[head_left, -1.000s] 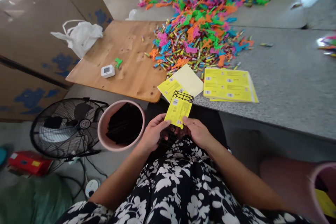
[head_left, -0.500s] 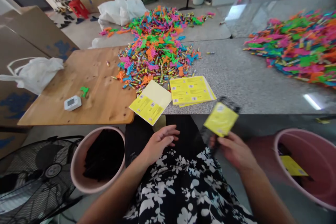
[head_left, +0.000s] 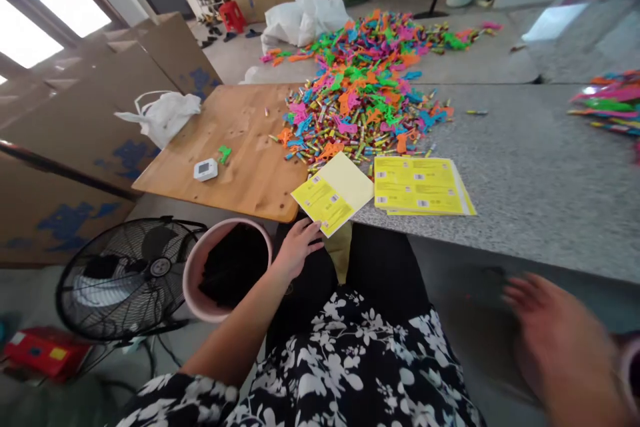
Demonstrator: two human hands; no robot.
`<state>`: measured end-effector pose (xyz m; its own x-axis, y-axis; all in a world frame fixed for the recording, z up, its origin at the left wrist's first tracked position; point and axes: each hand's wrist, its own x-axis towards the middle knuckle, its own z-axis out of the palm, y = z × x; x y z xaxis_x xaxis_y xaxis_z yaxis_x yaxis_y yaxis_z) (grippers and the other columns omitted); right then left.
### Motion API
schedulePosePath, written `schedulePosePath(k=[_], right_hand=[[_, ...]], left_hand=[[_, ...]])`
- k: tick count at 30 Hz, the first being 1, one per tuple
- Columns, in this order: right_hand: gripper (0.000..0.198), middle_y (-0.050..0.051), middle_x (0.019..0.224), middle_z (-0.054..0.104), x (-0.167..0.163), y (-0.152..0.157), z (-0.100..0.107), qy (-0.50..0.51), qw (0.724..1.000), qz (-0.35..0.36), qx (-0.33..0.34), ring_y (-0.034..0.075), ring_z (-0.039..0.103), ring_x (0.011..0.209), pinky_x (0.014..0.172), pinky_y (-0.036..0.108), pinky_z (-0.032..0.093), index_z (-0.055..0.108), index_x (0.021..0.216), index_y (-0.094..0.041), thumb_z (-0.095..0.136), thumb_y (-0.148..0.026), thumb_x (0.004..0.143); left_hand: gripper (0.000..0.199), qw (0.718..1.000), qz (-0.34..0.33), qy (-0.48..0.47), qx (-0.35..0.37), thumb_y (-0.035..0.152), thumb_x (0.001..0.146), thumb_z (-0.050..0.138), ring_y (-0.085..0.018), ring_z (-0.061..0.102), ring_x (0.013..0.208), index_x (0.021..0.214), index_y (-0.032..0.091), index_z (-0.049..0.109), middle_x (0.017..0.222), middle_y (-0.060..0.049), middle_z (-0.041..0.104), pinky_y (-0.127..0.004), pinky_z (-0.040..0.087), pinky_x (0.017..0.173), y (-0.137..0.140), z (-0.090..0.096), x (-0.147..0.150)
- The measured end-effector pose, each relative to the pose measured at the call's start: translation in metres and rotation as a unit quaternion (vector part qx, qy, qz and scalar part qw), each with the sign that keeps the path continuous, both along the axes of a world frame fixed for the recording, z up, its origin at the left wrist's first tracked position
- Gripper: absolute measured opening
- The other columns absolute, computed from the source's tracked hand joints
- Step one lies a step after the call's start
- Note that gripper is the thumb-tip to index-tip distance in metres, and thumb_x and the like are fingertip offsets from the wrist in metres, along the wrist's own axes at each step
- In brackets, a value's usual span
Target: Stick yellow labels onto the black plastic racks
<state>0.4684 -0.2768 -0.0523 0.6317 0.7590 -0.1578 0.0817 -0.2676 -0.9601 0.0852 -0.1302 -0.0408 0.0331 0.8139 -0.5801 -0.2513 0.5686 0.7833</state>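
My left hand (head_left: pixel 299 248) is at the table's front edge, fingers stretched and a little apart. Its fingertips meet the near corner of a tilted yellow printed card sheet (head_left: pixel 325 203), whose upper part is blank and pale; whether they press on it I cannot tell. Beside it lies a stack of yellow printed sheets (head_left: pixel 417 185). My right hand (head_left: pixel 550 327) is out to the right, below table height, blurred by motion. Its fingers look loosely extended, and no packet shows in them. Behind the sheets rises a heap of colourful plastic toy guns and small striped tubes (head_left: pixel 350 107).
A pink bucket (head_left: pixel 190 280) with black contents and a black fan (head_left: pixel 160 267) stand at left. Another bucket's rim (head_left: pixel 625 373) shows at right. On the wooden board (head_left: pixel 250 147) are a white device (head_left: pixel 205 169), a green toy piece (head_left: pixel 225 154) and a white bag (head_left: pixel 167 117).
My right hand has moved far right, and the black packet with the yellow card is out of sight. My left hand has come to the tilted sheet's corner. The view has swung left.
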Motion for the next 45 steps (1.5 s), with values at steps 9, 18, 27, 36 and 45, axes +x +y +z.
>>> schedulePosePath(k=[9, 18, 27, 36, 45], right_hand=[[0.051, 0.009, 0.108, 0.077, -0.186, 0.115, 0.016, 0.227, 0.938, 0.259, -0.037, 0.025, 0.074, 0.093, 0.070, 0.034, 0.061, 0.070, 0.108, -0.022, 0.073, -0.066, 0.081], [0.012, -0.004, 0.071, 0.065, -0.131, 0.142, 0.081, -0.115, 0.854, 0.506, -0.032, 0.014, 0.055, 0.065, 0.057, 0.025, 0.037, 0.061, 0.076, -0.021, 0.055, -0.028, 0.083], [0.013, 0.003, 0.086, 0.071, -0.173, 0.152, 0.104, -0.349, 0.751, 0.551, 0.103, 0.020, 0.064, 0.081, 0.074, 0.031, 0.047, 0.067, 0.089, -0.023, 0.057, -0.015, 0.085], [0.036, 0.013, 0.118, 0.066, -0.209, 0.100, 0.037, -0.320, 0.866, 0.323, 0.209, 0.029, 0.063, 0.114, 0.099, 0.046, 0.054, 0.058, 0.122, -0.021, 0.063, -0.048, 0.099], [0.018, 0.008, 0.104, 0.071, -0.195, 0.109, 0.050, -0.288, 0.879, 0.315, 0.212, 0.023, 0.066, 0.102, 0.096, 0.040, 0.053, 0.065, 0.101, -0.024, 0.050, -0.032, 0.105]], left_hand=[[0.035, 0.984, 0.056, -0.167, -0.017, 0.023, 0.083, 0.080, -0.017, 0.074, 0.091, 0.115, 0.018, 0.067, 0.118, -0.010, 0.075, -0.028, 0.060, 0.078, -0.021, -0.003, 0.026], [0.074, 0.915, 0.167, 0.240, 0.279, 0.052, 0.077, 0.085, -0.028, 0.053, 0.140, 0.140, 0.025, 0.055, 0.148, -0.013, 0.057, -0.043, 0.045, 0.115, -0.038, 0.050, -0.054], [0.044, 0.964, -0.260, 0.001, 0.055, 0.051, 0.070, 0.089, -0.015, 0.065, 0.061, 0.088, 0.017, 0.068, 0.077, -0.002, 0.072, -0.025, 0.049, 0.059, -0.017, 0.067, -0.022], [0.051, 0.989, -0.015, -0.108, 0.104, 0.046, 0.066, 0.093, -0.009, 0.055, 0.052, 0.087, 0.021, 0.054, 0.068, 0.006, 0.063, -0.020, 0.045, 0.053, -0.036, 0.044, 0.004], [0.048, 0.986, -0.074, -0.078, 0.130, 0.056, 0.076, 0.084, -0.007, 0.049, 0.057, 0.090, 0.020, 0.056, 0.070, 0.006, 0.056, -0.020, 0.039, 0.055, -0.034, 0.043, 0.008]])
